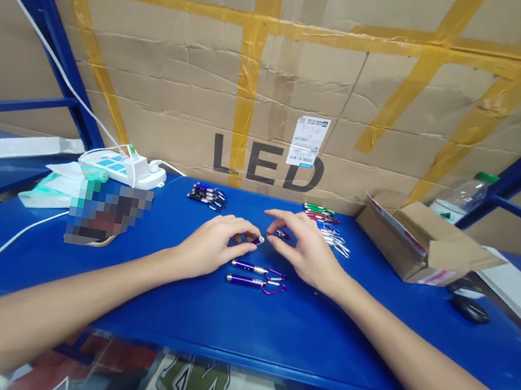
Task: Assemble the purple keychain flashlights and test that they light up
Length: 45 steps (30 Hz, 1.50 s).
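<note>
My left hand (216,244) is closed around a slim purple penlight (258,240), whose silver end sticks out past the thumb and index finger. Just to its right, my right hand (304,248) has its thumb and fingers curled together, with a small purple-and-metal piece (282,233) partly showing between them; the fingers hide most of it. Below the hands lie two more purple penlights, an upper penlight (248,267) and a lower penlight (245,281), side by side with purple carabiner clips on their right ends.
Dark penlights (207,196) lie at the back left; green, red and silver penlights (319,217) at the back right. An open cardboard box (413,242), a bottle (467,194) and a black mouse (471,310) stand right. A power strip (119,165) and a blurred phone-like object (108,218) are left.
</note>
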Motion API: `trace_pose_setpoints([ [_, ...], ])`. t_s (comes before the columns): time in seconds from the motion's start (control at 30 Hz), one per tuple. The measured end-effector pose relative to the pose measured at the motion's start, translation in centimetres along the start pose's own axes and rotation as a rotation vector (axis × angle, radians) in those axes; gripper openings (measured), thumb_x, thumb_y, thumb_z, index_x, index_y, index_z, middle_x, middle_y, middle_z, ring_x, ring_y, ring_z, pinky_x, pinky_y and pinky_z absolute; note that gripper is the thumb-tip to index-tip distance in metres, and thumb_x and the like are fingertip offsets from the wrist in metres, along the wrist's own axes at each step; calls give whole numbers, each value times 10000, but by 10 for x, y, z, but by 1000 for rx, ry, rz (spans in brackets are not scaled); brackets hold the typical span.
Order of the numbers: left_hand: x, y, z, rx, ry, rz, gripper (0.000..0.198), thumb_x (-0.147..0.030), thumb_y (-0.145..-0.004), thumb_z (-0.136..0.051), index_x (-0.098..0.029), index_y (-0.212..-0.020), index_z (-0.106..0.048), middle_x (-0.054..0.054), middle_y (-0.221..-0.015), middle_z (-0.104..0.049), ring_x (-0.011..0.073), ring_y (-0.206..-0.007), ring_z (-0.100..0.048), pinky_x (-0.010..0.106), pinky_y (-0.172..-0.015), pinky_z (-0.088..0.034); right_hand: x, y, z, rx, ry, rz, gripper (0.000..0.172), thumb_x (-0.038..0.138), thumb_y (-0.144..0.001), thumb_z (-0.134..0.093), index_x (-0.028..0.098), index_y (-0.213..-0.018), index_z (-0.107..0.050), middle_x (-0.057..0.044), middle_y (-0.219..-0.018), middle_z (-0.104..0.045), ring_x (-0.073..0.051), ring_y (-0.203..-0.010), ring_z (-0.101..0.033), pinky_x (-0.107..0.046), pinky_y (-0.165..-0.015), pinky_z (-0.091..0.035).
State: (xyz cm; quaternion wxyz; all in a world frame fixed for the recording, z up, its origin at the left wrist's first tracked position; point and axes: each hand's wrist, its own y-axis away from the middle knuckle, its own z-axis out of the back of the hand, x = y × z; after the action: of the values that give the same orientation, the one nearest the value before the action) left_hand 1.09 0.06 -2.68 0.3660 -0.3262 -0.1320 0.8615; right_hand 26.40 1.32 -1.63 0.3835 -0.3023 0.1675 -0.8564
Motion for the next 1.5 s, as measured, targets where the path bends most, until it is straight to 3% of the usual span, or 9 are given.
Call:
trace_pose_setpoints([
  [0.2, 0, 0, 0, 1, -34, -13, 140, -292, -1032, -711, -216, -1144, -745, 32, -1042, -788, 210, -909, -678, 369, -873, -500, 13, 2, -1, -52, -96, 39, 372, 297, -1060, -634, 293, -1433, -631, -61, -1173, -792, -295, -1127, -639, -474, -1025, -489],
  [0.8, -3, -1, 1, -38, 36, 27, 158, -318, -1025, -696, -214, -1126, -760, 42, -1062, -808, 197, -858, -700, 335, -819, -542, 12, 2, 2, -92, -60, 90, 276, 315, -1072, -633, 291, -1346, -659, -74, -1236, -766, -303, -1156, -643, -495, -1015, -526],
  [1.03, -5, 1, 1, -75, 91, 43, 144, -303, -1007, -725, -210, -1112, -751, 25, -993, -783, 180, -830, -682, 306, -774, -514, 17, 3, 2, -42, -63, 138, 342, 240, -1074, -603, 291, -1412, -615, -72, -1174, -762, -296, -1132, -617, -490, -992, -542],
  [1.3, -4, 3, 1, -61, -32, -36, 185, -378, -1053, -658, -204, -1068, -718, 15, -877, -721, 186, -813, -634, 326, -794, -481, 25, 1, 1, 2, -18, 191, 287, 234, -1099, -550, 274, -1374, -623, -81, -1198, -751, -278, -1097, -634, -465, -962, -545],
  [1.5, -4, 0, 6, -79, -18, -58, 164, -349, -1068, -656, -224, -1147, -726, 30, -1033, -777, 190, -857, -658, 328, -825, -497, 14, -1, 7, -137, -14, 147, 265, 225, -1085, -549, 271, -1329, -642, -77, -1130, -759, -291, -1101, -632, -475, -986, -523],
])
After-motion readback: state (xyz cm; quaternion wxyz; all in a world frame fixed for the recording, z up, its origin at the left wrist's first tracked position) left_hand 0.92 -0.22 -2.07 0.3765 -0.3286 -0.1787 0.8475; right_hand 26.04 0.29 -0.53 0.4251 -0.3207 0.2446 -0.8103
